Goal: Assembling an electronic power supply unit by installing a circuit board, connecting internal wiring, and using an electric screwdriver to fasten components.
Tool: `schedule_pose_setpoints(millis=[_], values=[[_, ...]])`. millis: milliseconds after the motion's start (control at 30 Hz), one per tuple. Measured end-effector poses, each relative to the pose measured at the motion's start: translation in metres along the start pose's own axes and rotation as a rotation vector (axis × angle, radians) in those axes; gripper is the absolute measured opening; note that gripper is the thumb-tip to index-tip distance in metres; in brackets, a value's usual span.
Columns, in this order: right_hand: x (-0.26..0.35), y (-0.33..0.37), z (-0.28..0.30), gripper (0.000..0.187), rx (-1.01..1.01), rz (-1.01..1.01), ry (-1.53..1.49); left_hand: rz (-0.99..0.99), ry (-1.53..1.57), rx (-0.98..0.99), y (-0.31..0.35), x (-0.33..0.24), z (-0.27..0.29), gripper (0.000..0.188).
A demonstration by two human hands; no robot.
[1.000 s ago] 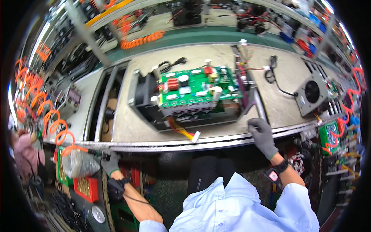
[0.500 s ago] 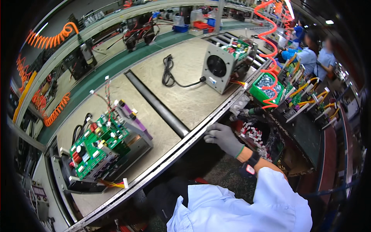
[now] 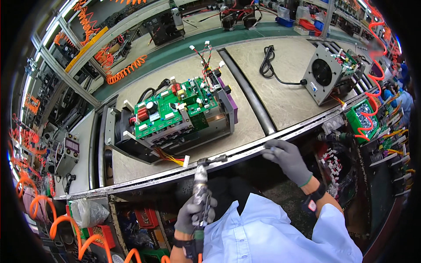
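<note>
In a grey glove, my left hand (image 3: 193, 215) is wrapped round an air screwdriver (image 3: 201, 177), held upright with its angled head near the bench's front edge. My gloved right hand (image 3: 289, 161) is over that edge, farther right, with its fingers curled together; whatever they pinch, if anything, is too small to make out. Beyond the tool stands an open power unit with a green circuit board (image 3: 175, 107) on top. A bundle of yellow and red wires with a white connector (image 3: 186, 161) hangs from its front.
A second unit with a round fan (image 3: 322, 71) and a black power cord (image 3: 274, 72) stands farther right, past a dark roller (image 3: 247, 92). A green bin of screws (image 3: 362, 117) is at right. Orange coiled hoses (image 3: 41, 206) hang at left. Red bins (image 3: 101, 236) sit below the bench.
My view has turned left, so the units appear farther right. My left hand has come into view holding the air screwdriver. The right hand stays near the bench edge, fingers curled.
</note>
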State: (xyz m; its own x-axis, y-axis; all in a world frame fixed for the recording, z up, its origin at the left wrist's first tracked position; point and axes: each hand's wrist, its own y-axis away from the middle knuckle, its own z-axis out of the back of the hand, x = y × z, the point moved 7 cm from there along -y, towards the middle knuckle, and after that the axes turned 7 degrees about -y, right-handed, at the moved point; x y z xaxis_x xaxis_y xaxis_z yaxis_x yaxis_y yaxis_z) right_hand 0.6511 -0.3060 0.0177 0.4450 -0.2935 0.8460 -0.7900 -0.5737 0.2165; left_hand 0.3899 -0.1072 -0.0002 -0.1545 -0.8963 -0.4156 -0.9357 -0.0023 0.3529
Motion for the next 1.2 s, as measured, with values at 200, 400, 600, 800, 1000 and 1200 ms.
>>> schedule_pose_setpoints(millis=[200,400,600,800,1000,1200], values=[[-0.014,-0.044,-0.067,0.026,0.125,-0.041,0.401,0.024,-0.026,0.004,-0.056,0.010,0.001,0.052],[-0.045,-0.073,-0.076,0.024,0.033,-0.024,0.408,0.042,-0.091,-0.023,-0.059,0.010,0.002,0.048],[-0.053,-0.075,-0.080,0.026,0.068,0.035,0.453,0.029,-0.168,-0.052,-0.063,0.003,-0.001,0.052],[-0.055,-0.074,-0.076,0.027,0.052,-0.079,0.403,0.057,-0.244,-0.057,-0.064,-0.004,0.001,0.048],[-0.058,-0.075,-0.076,0.022,-0.007,-0.043,0.446,0.100,-0.245,-0.050,-0.064,-0.008,0.006,0.051],[-0.049,-0.077,-0.091,0.021,0.123,0.132,0.537,0.128,-0.210,-0.055,-0.062,-0.014,0.013,0.055]])
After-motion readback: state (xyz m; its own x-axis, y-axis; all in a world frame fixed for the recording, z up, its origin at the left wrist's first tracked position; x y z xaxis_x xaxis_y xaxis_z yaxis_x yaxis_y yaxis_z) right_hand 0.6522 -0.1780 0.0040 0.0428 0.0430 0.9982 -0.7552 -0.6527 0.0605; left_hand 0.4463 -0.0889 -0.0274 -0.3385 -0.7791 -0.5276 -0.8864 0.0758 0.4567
